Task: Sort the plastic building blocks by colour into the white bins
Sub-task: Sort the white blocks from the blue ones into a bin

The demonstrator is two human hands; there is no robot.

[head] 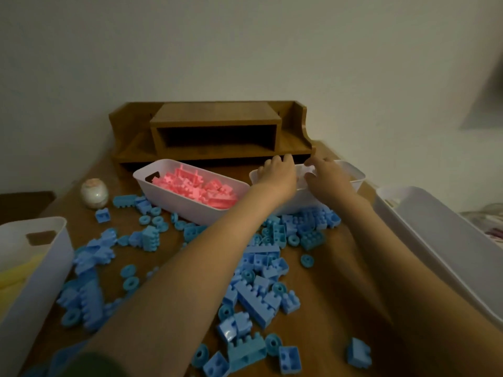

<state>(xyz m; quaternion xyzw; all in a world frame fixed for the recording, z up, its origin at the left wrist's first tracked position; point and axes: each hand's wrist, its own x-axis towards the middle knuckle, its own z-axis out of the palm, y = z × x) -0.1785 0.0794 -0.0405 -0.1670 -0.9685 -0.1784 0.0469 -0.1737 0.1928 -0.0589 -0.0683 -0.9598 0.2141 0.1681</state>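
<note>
Blue blocks [253, 270] lie scattered on the wooden counter [334, 289] by a pale wall, nearer the camera than both hands. Left grip [277, 172] and right grip [326, 174] curl over the far white bin's [353, 175] rim; pink blocks [198, 187] fill the neighbouring bin [168, 200].

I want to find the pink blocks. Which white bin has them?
The bin at the back, just left of the person's left hand, is full of pink blocks. The bin at the near left holds yellow ones instead.
</note>
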